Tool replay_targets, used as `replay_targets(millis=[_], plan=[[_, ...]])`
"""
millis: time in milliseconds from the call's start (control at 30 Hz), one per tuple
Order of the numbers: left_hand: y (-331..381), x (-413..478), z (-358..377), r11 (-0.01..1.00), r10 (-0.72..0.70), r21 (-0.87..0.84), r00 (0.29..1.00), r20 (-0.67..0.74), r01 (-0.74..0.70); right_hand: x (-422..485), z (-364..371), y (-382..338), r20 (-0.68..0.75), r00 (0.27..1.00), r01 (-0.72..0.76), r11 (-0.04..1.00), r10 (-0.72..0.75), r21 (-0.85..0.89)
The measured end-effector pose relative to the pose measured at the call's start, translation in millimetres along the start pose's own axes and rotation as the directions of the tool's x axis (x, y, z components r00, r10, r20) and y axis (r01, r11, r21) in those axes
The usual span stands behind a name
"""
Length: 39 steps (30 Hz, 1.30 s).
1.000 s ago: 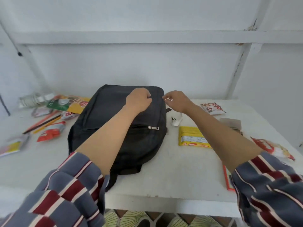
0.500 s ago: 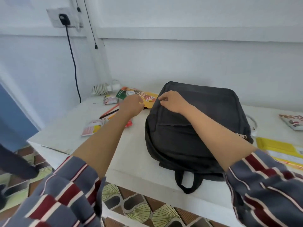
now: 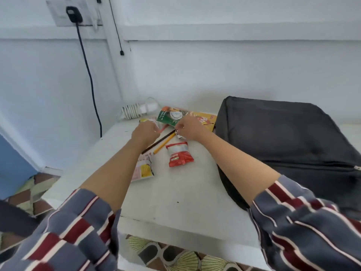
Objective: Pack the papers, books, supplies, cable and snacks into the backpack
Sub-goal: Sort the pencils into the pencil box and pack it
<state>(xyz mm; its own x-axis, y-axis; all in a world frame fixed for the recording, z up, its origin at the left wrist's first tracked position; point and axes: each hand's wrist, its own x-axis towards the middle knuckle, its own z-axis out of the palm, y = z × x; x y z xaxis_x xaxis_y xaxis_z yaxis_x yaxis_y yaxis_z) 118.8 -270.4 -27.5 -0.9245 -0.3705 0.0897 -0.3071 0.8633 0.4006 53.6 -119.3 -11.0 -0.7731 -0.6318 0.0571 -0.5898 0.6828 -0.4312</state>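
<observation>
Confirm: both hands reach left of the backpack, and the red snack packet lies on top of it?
No. The head view shows the red snack packet on the table, left of the backpack, not on it. The left hand and right hand do reach there.

A white table (image 3: 175, 194) stands with its far edge against a pale wall, where a narrow ledge (image 3: 214, 33) runs across. Above the table's far left corner a socket plate (image 3: 56, 15) holds a black plug (image 3: 73, 15), its thick black cord (image 3: 90, 75) hanging down past the left edge, with a thin black wire (image 3: 117, 32) beside it. Below the near edge lie patterned floor tiles (image 3: 175, 257).
</observation>
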Motion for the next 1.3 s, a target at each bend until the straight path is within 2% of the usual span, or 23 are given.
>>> replay_targets(millis=[200, 333, 467, 600, 733, 967, 1300], plan=[[-24, 27, 14, 0.982, 0.188, -0.043, 0.964, 0.189, -0.183, 19, 30, -19, -0.074, 0.977, -0.2, 0.98, 0.198, -0.019], [-34, 35, 26, 0.964, 0.261, -0.015, 0.936, 0.235, -0.265, 20, 46, -23, -0.079, 0.933, -0.356, 0.931, 0.35, -0.076], [-41, 47, 31, 0.961, 0.276, -0.035, 0.932, 0.233, -0.276, 23, 55, -27, -0.117, 0.901, -0.429, 0.897, 0.417, -0.106], [-43, 53, 32, 0.954, 0.301, -0.062, 0.924, 0.236, -0.294, 28, 63, -34, -0.131, 0.886, -0.464, 0.844, 0.446, -0.267], [-41, 57, 30, 0.94, 0.33, -0.004, 0.906, 0.266, -0.341, 33, 68, -44, -0.157, 0.87, -0.492, 0.809, 0.467, -0.321], [-38, 55, 25, 0.944, 0.305, 0.041, 0.911, 0.276, -0.329, 37, 75, -57, -0.22, 0.799, -0.6, 0.763, 0.559, -0.242], [-51, 46, -2, 0.976, 0.208, -0.131, 0.915, 0.345, -0.172, 23, 55, -67, -0.155, 0.695, -0.667, 0.71, 0.702, 0.224]])
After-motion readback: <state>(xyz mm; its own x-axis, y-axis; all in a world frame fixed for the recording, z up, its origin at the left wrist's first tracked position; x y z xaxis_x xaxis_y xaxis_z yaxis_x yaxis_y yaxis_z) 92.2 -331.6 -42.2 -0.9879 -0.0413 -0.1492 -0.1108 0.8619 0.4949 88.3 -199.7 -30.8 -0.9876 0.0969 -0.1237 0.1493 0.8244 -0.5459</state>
